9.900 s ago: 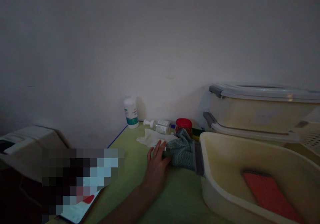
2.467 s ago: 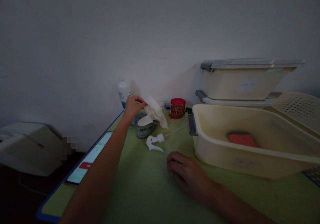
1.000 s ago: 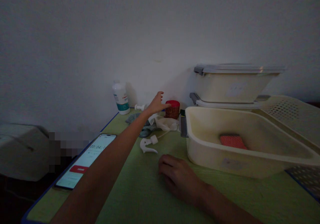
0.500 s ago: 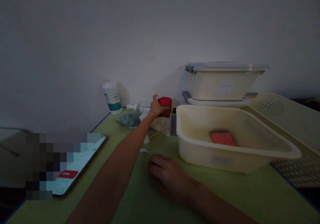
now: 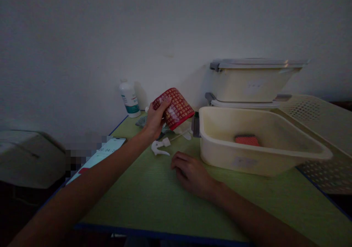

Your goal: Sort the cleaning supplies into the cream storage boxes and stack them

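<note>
The right hand [image 5: 194, 174] is resting on the green table [image 5: 154, 203], fingers curled loosely together, just beside the white spray trigger [image 5: 160, 147]. Beyond it, the left hand [image 5: 156, 119] is gripping the red patterned canister [image 5: 174, 108], tilted above the table, thumb pressing its side, other fingers mostly hidden.
</note>
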Demonstrator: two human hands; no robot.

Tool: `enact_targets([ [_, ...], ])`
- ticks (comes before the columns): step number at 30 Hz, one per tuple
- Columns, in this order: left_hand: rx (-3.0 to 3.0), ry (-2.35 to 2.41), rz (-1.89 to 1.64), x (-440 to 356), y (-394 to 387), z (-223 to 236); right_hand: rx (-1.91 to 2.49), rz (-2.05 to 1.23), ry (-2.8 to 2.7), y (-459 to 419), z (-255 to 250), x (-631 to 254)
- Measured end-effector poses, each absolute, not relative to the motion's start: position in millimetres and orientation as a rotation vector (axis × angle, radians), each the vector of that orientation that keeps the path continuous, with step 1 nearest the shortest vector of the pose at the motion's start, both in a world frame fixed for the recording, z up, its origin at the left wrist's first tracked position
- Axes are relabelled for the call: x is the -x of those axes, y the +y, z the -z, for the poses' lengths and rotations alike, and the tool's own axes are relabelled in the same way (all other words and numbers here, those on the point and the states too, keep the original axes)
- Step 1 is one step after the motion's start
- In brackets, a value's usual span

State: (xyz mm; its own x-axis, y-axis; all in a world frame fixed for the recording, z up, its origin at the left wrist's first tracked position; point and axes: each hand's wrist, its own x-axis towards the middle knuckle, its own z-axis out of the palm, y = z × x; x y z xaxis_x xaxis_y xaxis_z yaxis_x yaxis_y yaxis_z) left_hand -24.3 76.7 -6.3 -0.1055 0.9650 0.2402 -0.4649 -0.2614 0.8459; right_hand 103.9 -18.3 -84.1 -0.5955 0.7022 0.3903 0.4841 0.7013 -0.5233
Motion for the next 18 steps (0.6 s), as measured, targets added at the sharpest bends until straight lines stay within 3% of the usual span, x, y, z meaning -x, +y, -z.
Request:
enact_targets([
  [9,-0.496,0.581,-1.171,56,17,48,1.017,-0.680,-2.035,-11,85,-105],
  [18,-0.652,0.704,-0.980,51,11,68,0.883,-0.718,-1.829,-21,87,-99],
])
